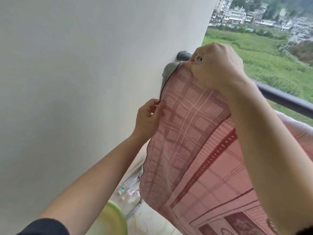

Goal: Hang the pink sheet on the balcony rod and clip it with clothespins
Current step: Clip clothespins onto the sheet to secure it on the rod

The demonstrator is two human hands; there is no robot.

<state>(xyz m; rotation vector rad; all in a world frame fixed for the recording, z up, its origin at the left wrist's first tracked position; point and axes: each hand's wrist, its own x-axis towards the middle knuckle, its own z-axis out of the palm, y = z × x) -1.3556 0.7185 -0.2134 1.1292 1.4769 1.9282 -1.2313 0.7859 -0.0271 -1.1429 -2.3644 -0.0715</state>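
the sheet (194, 133) lies draped over the rod (183, 55) by the wall (84, 65). the right hand (218, 68) grips its top there; the left hand (149, 116) pinches its side edge. hanging looks nearly done; nothing is plainly clipped on yet, so clipping is left.

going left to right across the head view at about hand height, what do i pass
white wall → left hand → right hand → dark railing. The pink sheet stretches across under both hands, so it has no single place in the order.
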